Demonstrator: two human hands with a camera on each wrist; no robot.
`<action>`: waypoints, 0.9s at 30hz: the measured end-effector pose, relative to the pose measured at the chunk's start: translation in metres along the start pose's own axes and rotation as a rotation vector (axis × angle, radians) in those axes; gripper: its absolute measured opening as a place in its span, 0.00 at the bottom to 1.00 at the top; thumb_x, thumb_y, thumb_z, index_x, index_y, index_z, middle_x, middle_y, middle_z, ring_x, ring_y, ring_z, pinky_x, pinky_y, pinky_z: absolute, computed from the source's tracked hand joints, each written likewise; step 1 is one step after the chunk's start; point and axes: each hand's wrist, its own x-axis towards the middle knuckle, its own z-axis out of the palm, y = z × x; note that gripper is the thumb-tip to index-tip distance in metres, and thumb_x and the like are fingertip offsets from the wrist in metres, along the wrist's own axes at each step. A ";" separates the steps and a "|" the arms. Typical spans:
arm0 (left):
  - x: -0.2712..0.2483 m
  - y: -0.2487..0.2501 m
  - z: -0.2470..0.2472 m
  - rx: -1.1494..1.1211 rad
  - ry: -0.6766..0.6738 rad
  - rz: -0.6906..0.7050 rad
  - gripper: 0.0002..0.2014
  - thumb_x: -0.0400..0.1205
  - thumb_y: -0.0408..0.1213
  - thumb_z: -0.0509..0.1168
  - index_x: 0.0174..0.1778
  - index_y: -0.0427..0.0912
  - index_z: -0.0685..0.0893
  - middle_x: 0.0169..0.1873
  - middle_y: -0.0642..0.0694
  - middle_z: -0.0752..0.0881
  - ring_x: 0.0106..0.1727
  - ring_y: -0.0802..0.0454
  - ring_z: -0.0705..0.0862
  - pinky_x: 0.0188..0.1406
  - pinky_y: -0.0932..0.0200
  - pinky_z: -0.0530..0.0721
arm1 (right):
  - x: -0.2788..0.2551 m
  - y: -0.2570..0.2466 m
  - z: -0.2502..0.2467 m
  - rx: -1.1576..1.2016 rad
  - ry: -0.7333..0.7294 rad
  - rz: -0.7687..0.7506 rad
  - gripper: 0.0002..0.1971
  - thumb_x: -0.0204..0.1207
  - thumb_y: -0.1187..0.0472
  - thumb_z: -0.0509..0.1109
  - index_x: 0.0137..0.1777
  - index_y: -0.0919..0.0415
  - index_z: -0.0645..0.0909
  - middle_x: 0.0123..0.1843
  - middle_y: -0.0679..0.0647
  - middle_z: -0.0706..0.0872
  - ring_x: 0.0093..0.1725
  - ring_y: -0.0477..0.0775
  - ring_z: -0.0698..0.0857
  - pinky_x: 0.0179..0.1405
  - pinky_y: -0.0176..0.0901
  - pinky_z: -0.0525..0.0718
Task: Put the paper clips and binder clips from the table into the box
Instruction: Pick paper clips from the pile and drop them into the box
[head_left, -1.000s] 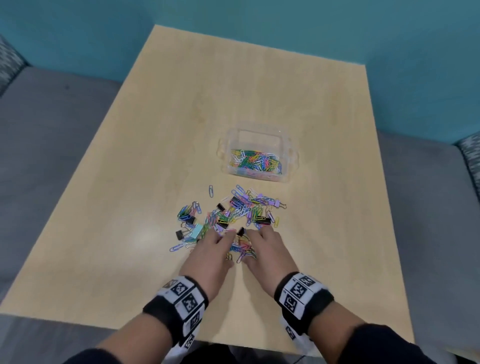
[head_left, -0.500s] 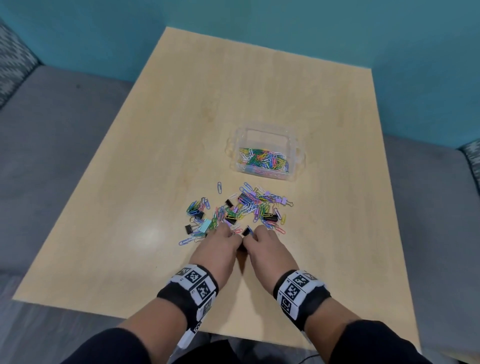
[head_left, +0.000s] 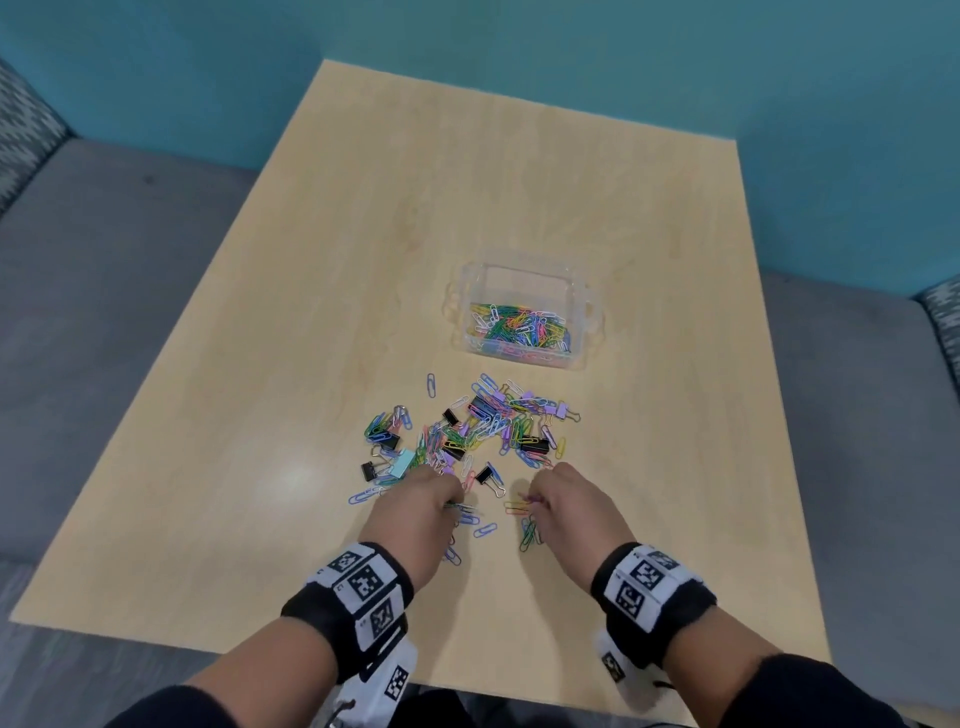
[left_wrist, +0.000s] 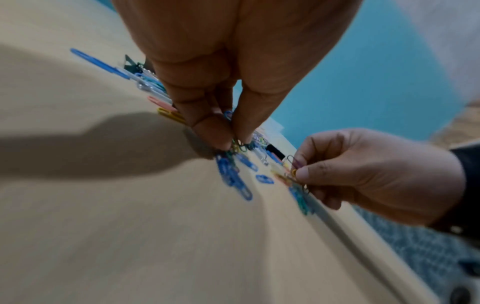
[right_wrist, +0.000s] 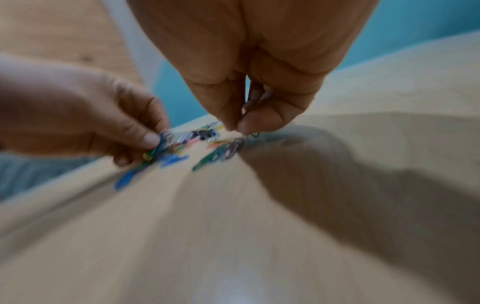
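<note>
A heap of coloured paper clips and small binder clips (head_left: 478, 431) lies on the wooden table (head_left: 337, 291) in front of a clear plastic box (head_left: 524, 280) that holds several paper clips. At the near edge of the heap, my left hand (head_left: 423, 512) pinches a bunch of paper clips (left_wrist: 235, 148) between thumb and fingers, just above the table. My right hand (head_left: 569, 506) is beside it, a little apart, pinching its own few paper clips (left_wrist: 293, 166). A few loose clips (head_left: 485, 530) lie between the hands. Both wrist views are blurred.
The table stands against a teal wall (head_left: 519, 78). Grey seat cushions (head_left: 104, 270) flank it left and right. Bare tabletop stretches behind the box and to the left of the heap.
The hands were together at the near edge of the heap; now they have drawn back toward me and parted, each pinching some paper clips, with a few clips dragged along.
</note>
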 end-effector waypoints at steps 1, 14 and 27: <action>0.001 0.002 -0.003 -0.057 0.000 -0.027 0.05 0.78 0.33 0.66 0.41 0.48 0.83 0.40 0.53 0.80 0.41 0.52 0.80 0.39 0.58 0.76 | 0.002 0.004 -0.004 0.107 0.010 0.061 0.06 0.78 0.63 0.64 0.40 0.55 0.76 0.42 0.48 0.76 0.35 0.51 0.77 0.35 0.42 0.72; 0.118 0.064 -0.097 -0.615 0.009 -0.072 0.07 0.76 0.23 0.70 0.37 0.38 0.83 0.25 0.41 0.80 0.21 0.50 0.81 0.30 0.53 0.86 | 0.102 0.006 -0.110 0.922 0.126 0.334 0.09 0.73 0.75 0.68 0.37 0.62 0.79 0.29 0.61 0.79 0.23 0.53 0.76 0.23 0.42 0.79; 0.164 0.079 -0.105 -0.606 0.100 -0.056 0.11 0.80 0.25 0.65 0.52 0.44 0.86 0.44 0.43 0.79 0.34 0.48 0.82 0.38 0.54 0.90 | 0.129 -0.001 -0.134 0.780 0.206 0.265 0.09 0.76 0.62 0.72 0.55 0.61 0.80 0.37 0.55 0.82 0.29 0.54 0.84 0.32 0.50 0.87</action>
